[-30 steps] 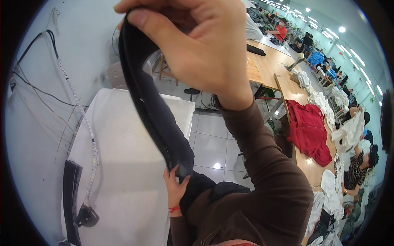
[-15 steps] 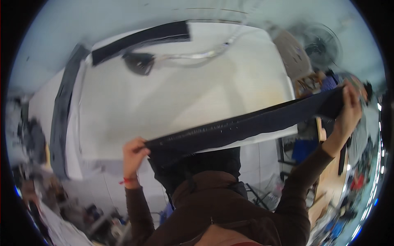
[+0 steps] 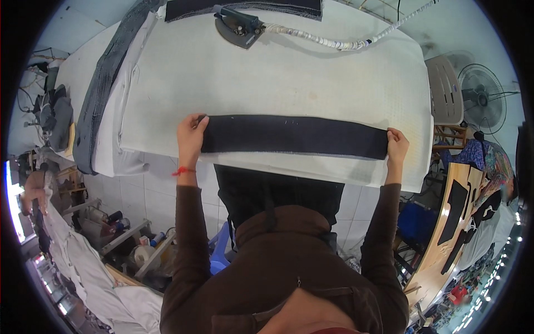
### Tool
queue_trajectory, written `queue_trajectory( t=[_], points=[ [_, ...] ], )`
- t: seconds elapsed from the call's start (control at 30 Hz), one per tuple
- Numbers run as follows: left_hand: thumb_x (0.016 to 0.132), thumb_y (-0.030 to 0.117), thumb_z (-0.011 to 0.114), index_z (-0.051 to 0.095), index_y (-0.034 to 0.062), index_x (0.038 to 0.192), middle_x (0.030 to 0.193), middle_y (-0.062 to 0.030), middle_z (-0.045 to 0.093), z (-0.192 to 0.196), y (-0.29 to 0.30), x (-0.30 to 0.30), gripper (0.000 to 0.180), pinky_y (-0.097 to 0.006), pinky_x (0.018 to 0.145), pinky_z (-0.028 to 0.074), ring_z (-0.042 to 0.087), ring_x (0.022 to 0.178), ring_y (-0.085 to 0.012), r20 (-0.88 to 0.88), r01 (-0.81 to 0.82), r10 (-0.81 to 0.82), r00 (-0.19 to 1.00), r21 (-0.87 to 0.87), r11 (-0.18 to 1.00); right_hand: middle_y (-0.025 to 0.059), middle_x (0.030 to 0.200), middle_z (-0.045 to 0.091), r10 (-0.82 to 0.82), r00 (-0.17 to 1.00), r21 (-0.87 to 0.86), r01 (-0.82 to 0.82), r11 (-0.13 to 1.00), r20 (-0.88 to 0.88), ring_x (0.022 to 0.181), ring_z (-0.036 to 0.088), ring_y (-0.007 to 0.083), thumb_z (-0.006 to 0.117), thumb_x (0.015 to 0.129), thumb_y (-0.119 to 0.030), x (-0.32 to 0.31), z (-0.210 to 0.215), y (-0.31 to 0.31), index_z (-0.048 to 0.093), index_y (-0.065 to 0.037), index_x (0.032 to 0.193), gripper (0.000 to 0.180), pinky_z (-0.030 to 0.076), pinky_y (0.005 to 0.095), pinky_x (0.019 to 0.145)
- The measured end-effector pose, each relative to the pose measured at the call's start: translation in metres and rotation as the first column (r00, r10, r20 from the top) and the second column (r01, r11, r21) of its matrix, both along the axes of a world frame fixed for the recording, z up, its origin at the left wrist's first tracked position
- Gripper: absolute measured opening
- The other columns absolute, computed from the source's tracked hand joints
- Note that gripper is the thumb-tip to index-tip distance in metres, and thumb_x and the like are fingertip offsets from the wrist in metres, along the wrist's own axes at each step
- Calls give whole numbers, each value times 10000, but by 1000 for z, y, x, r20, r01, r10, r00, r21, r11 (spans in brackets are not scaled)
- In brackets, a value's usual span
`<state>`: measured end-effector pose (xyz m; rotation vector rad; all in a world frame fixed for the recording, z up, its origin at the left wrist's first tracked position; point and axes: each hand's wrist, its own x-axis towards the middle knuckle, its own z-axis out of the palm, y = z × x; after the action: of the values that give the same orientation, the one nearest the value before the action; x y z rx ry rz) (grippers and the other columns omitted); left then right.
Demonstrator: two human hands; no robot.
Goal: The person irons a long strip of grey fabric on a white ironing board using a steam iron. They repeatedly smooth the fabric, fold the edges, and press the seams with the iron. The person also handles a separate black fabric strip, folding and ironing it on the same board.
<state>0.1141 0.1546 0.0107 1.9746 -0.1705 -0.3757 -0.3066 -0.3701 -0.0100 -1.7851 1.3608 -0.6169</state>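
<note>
A long dark navy fabric strip point(image 3: 295, 135) lies spread along the near side of the pale padded ironing table point(image 3: 289, 83). My left hand point(image 3: 192, 133) pinches its left end, thumb on top. At the other end, my right hand point(image 3: 396, 146) grips the corner between thumb and fingers. The strip looks nearly flat, with a frayed lower edge. Toward the far side of the table rests an iron point(image 3: 240, 28), its wrapped hose point(image 3: 317, 40) running off to the upper right.
A stack of dark fabric strips point(image 3: 245, 8) sits at the table's far edge. Grey denim pieces point(image 3: 103, 89) hang along its left side. To the right are a chair point(image 3: 445, 89), a fan point(image 3: 481, 94) and a wooden table point(image 3: 439, 239) with dark pieces on it.
The strip, held up and slanting half a second ago, now lies on the table. My right hand has come down and inward. The whole view has shifted.
</note>
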Motion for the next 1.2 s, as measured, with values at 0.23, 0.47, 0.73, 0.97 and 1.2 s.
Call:
queue_trajectory(
  t=[0.23,0.47,0.73,0.97,1.2],
  points=[
    [1042,115,812,786,-16,1259,1051,-104,802,-23,-9,3,255,-369,891,594,757,963,-233,196,-87,63,979,113,990,19,1007,788,-40,997,42,37,998,63,875,668,90,743,1083,-51,10,-13,-10,829,23,1216,174,511,246,817],
    [949,125,841,777,55,1245,1294,-143,768,18,-124,-106,311,-510,1071,538,703,1225,-387,686,188,-373,625,331,925,48,1156,800,-83,977,124,59,990,196,1037,696,107,719,1119,-68,6,-18,5,795,25,1297,214,522,251,943],
    [928,247,927,756,107,1150,1280,-80,659,-13,-179,-143,313,-492,968,432,613,1216,-327,471,71,-194,860,266,961,58,1198,801,-100,964,131,69,989,246,1078,700,112,729,1122,-84,2,-27,6,794,17,1305,219,524,267,994],
    [995,205,861,773,69,1033,1248,-127,738,-22,-156,-113,167,-494,1049,527,698,1203,-348,430,20,-68,900,114,993,23,1101,787,-77,957,155,34,987,281,1031,684,97,739,1114,-90,3,-24,5,796,2,1307,221,512,255,955],
    [1035,218,820,821,39,1255,1400,-216,726,-32,-22,-22,283,-502,1173,511,660,1339,-405,590,-245,16,807,310,919,46,1132,796,-9,949,152,-41,988,316,1050,687,109,745,1109,-96,-6,-15,8,769,-7,1355,263,521,262,966]
  ],
)
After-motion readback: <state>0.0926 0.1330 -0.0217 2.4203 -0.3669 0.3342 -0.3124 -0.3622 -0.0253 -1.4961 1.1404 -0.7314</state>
